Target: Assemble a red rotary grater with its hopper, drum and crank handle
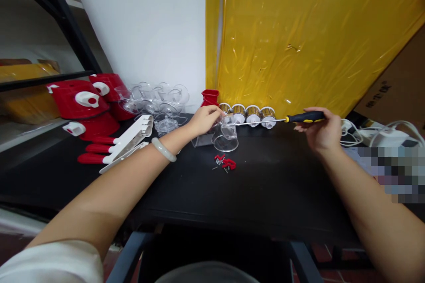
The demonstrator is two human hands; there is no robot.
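My left hand [206,120] is closed on a clear plastic part [226,141] with a round open mouth, resting on the black table. In my right hand [323,132] is a screwdriver [303,117] with a black and yellow handle, held level. Its long shaft points left, and the tip reaches the clear part close to my left fingers; whether it sits in a screw I cannot tell. Small red clips [229,164] and several loose screws [217,162] lie in front. Several metal grater drums [253,115] stand behind, beside a red piece [210,96].
Red housings [79,101] with white knobs are stacked at the left. Near them lie white arms with red handles [96,148] and a cluster of clear plastic parts [156,97]. White cables [352,135] lie at the right. A yellow plastic curtain [299,31] hangs behind the table [265,185].
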